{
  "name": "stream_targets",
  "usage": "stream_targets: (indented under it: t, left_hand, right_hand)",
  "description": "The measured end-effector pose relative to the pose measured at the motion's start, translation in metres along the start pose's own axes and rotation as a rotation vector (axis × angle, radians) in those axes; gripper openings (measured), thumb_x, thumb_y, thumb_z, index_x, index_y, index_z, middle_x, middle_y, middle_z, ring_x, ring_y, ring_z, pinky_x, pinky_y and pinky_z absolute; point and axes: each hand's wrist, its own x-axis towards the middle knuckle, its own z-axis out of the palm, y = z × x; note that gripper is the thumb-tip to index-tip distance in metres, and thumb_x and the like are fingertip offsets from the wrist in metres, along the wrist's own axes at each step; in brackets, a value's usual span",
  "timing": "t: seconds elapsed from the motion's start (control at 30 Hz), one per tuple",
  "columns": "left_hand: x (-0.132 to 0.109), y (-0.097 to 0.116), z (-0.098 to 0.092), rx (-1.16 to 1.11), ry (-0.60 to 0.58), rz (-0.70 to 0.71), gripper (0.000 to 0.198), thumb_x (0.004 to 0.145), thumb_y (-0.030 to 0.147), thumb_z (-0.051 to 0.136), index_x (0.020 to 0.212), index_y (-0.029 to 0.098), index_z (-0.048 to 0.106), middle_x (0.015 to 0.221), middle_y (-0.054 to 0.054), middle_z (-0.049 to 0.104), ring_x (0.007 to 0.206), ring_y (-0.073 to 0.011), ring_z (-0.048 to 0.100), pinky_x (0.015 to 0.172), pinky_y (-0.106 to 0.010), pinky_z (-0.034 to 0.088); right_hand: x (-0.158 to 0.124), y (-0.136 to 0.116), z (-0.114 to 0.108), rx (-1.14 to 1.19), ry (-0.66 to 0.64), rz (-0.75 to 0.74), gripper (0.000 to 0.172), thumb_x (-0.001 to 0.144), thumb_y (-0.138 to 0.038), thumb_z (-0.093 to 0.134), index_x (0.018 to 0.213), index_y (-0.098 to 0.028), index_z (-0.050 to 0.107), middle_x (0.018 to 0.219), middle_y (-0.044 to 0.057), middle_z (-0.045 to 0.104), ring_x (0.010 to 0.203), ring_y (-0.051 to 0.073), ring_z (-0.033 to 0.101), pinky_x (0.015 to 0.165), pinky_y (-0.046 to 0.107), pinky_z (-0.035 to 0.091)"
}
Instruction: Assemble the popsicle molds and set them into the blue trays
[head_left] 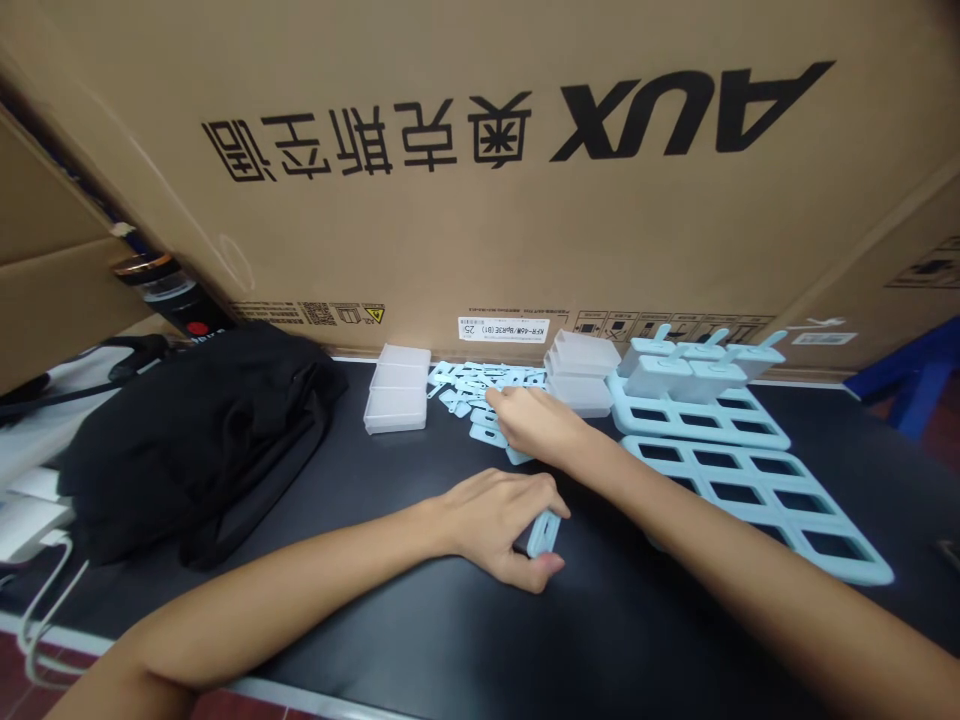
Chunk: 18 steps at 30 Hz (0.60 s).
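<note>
Left hand (499, 518): thumb and fingers clamped on a pale-blue piece (544, 535), outer edge exposed; right hand (531, 418): fingertips at the pale-blue pile (472, 371), grip could not be told; black tabletop (465, 650) gave moving room nearside of left thumb, nearer blue tray (769, 495) lay right of right fingers

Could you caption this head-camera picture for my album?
Left hand holds a blue slotted piece while the right hand dips over blue parts between translucent boxes.

Piece (546, 534) in left hand (499, 515), pieces (487, 436) by right hand (529, 420): light blue. Tabletop (420, 640) beneath: black. Carton (420, 240) beyond: brown, black-lettered.
</note>
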Motion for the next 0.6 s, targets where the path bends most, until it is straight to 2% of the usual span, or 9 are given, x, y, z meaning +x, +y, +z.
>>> stream_targets:
  t: [0.13, 0.23, 0.33, 0.4, 0.5, 0.6]
  left_hand:
    - [0.000, -0.004, -0.001, -0.124, 0.033, 0.037, 0.057, 0.081, 0.058, 0.062, 0.120, 0.021, 0.043, 0.107, -0.009, 0.062, 0.092, -0.0217, 0.064, 0.080, -0.032, 0.054]
    - [0.001, -0.006, -0.004, -0.210, 0.105, 0.122, 0.065, 0.081, 0.052, 0.067, 0.129, 0.020, 0.037, 0.116, -0.013, 0.056, 0.102, -0.0248, 0.060, 0.089, -0.037, 0.053]
    - [0.001, -0.006, -0.009, -0.248, 0.158, 0.206, 0.068, 0.084, 0.041, 0.063, 0.138, 0.018, 0.029, 0.123, -0.017, 0.049, 0.112, -0.0274, 0.055, 0.096, -0.043, 0.051]
    - [0.002, -0.005, -0.012, -0.247, 0.193, 0.215, 0.065, 0.086, 0.032, 0.059, 0.141, 0.017, 0.028, 0.125, -0.017, 0.047, 0.117, -0.0273, 0.052, 0.100, -0.043, 0.049]
    - [0.003, -0.003, -0.013, -0.241, 0.249, 0.185, 0.054, 0.091, 0.022, 0.054, 0.140, 0.018, 0.034, 0.121, -0.015, 0.050, 0.116, -0.0238, 0.054, 0.101, -0.040, 0.049]
    - [0.005, -0.004, -0.011, -0.256, 0.299, 0.142, 0.045, 0.093, 0.022, 0.055, 0.136, 0.020, 0.041, 0.118, -0.013, 0.054, 0.112, -0.0216, 0.057, 0.099, -0.038, 0.051]
  right_hand:
    - [0.019, -0.005, 0.004, -0.025, -0.010, 0.013, 0.035, 0.079, 0.003, 0.044, 0.109, -0.009, 0.057, 0.093, 0.016, 0.065, 0.086, 0.028, 0.065, 0.062, 0.029, 0.040]
    - [0.020, -0.003, 0.002, -0.006, -0.007, 0.028, 0.032, 0.077, 0.001, 0.046, 0.106, -0.009, 0.057, 0.092, 0.016, 0.066, 0.083, 0.027, 0.065, 0.061, 0.029, 0.040]
    - [0.008, 0.004, -0.010, 0.031, 0.004, 0.042, 0.025, 0.080, -0.006, 0.048, 0.103, -0.012, 0.056, 0.089, 0.013, 0.066, 0.077, 0.023, 0.064, 0.061, 0.027, 0.040]
    - [-0.007, 0.011, -0.021, 0.162, 0.049, 0.039, 0.022, 0.081, -0.010, 0.048, 0.102, -0.015, 0.053, 0.081, 0.007, 0.066, 0.070, 0.019, 0.062, 0.060, 0.026, 0.041]
    - [-0.040, 0.022, -0.039, 0.550, 0.179, 0.024, 0.018, 0.084, -0.019, 0.051, 0.102, -0.020, 0.048, 0.067, -0.002, 0.061, 0.060, 0.014, 0.059, 0.057, 0.024, 0.042]
    - [-0.075, 0.028, -0.049, 0.822, 0.269, 0.041, 0.021, 0.086, -0.034, 0.058, 0.100, -0.023, 0.047, 0.071, -0.001, 0.062, 0.059, 0.015, 0.059, 0.055, 0.026, 0.046]
